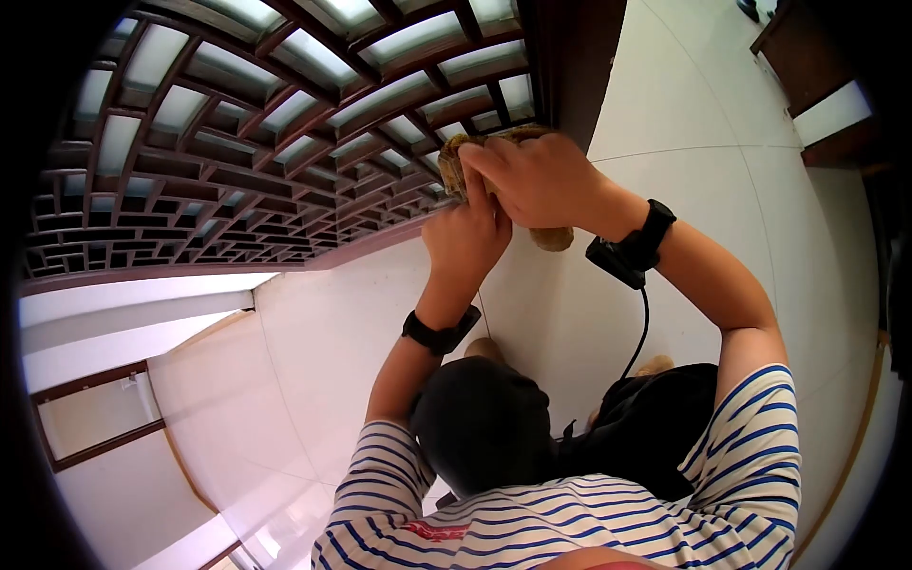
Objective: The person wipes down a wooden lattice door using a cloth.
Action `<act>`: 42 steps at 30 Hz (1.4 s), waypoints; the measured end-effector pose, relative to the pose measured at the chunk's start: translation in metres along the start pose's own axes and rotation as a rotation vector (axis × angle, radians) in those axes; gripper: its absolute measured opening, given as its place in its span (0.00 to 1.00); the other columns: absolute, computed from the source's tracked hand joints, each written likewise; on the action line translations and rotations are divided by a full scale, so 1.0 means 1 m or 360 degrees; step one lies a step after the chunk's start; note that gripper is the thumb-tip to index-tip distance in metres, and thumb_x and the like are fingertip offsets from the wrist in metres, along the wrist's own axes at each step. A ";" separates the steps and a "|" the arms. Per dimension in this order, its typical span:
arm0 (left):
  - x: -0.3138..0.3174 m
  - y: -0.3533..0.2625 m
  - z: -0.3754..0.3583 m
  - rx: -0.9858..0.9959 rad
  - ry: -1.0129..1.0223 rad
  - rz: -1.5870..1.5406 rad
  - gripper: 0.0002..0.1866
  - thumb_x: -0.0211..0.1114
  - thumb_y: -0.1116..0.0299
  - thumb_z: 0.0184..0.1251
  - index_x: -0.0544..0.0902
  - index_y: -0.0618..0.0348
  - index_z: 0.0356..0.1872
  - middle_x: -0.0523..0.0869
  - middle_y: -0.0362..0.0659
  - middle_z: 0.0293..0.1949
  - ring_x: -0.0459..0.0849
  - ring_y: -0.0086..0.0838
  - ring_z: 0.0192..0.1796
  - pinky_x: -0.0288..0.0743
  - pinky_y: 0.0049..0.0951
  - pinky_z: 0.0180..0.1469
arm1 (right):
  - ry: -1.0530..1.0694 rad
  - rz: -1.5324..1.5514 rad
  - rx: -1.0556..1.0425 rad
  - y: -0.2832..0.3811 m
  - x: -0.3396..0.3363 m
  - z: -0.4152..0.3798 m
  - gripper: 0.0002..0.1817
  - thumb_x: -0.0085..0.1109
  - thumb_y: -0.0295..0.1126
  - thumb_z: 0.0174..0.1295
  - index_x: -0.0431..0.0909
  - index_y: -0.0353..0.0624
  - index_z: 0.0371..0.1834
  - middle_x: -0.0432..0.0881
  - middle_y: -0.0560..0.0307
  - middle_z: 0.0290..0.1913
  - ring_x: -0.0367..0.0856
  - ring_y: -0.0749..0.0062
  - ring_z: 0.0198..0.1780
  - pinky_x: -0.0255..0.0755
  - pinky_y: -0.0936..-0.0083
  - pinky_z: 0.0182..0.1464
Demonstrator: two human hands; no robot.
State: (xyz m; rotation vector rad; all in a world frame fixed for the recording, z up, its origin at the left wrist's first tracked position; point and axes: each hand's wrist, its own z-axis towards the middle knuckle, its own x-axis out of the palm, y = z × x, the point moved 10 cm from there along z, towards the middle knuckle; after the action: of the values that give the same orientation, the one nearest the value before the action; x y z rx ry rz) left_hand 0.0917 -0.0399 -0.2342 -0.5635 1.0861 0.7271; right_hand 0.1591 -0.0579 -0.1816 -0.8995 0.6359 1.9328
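Note:
My right hand [546,180] is closed on a bunched yellow-brown cloth [452,163] at the edge of a dark wooden lattice screen [328,100]. One end of the cloth hangs below that hand. My left hand [467,233] is right beside it, fingers bent and pressed together, with one finger pointing up against the cloth. The cloth touches the lattice bars near the screen's solid side post [578,66]. The fingertips of both hands are partly hidden by the cloth and by each other.
Pale floor tiles [693,114] lie below. Dark wooden furniture [807,57] stands at the upper right. A brown-framed panel [100,413] is at the lower left. A black device [616,261] on my right wrist trails a cable.

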 end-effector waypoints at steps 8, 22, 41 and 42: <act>0.002 -0.002 0.000 0.0066 -0.0040 0.0035 0.43 0.64 0.58 0.58 0.58 0.72 0.71 0.77 0.41 0.10 0.76 0.35 0.11 0.66 0.33 0.13 | -0.0062 0.0031 0.0286 -0.017 -0.015 0.006 0.45 0.56 0.25 0.46 0.56 0.45 0.75 0.80 0.58 0.28 0.78 0.64 0.20 0.71 0.72 0.20; 0.007 0.000 -0.004 0.0086 -0.0032 0.0014 0.45 0.66 0.58 0.57 0.57 0.73 0.71 0.78 0.42 0.11 0.76 0.34 0.11 0.66 0.32 0.13 | -0.0038 -0.0010 0.0231 -0.012 -0.006 0.000 0.46 0.56 0.26 0.46 0.54 0.43 0.76 0.80 0.59 0.28 0.76 0.68 0.19 0.69 0.75 0.19; 0.002 0.039 -0.003 -0.0437 0.0376 -0.0855 0.12 0.56 0.57 0.71 0.72 0.56 0.41 0.82 0.45 0.19 0.83 0.47 0.23 0.74 0.40 0.25 | -0.0260 0.0035 -0.0008 -0.008 -0.041 0.005 0.12 0.62 0.32 0.54 0.79 0.64 0.41 0.66 0.68 0.30 0.72 0.78 0.21 0.67 0.82 0.19; 0.002 0.040 -0.002 -0.0514 0.0408 -0.1087 0.11 0.53 0.59 0.75 0.73 0.57 0.41 0.82 0.45 0.19 0.83 0.45 0.23 0.75 0.38 0.27 | -0.0255 0.0036 -0.0007 -0.009 -0.043 0.007 0.12 0.62 0.32 0.54 0.79 0.64 0.41 0.66 0.68 0.30 0.72 0.78 0.21 0.67 0.82 0.19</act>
State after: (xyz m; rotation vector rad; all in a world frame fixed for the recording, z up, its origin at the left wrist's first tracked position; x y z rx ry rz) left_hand 0.0604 -0.0152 -0.2394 -1.2550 0.9232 0.2259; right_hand 0.1794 -0.0698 -0.1443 -0.7339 0.5496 2.0035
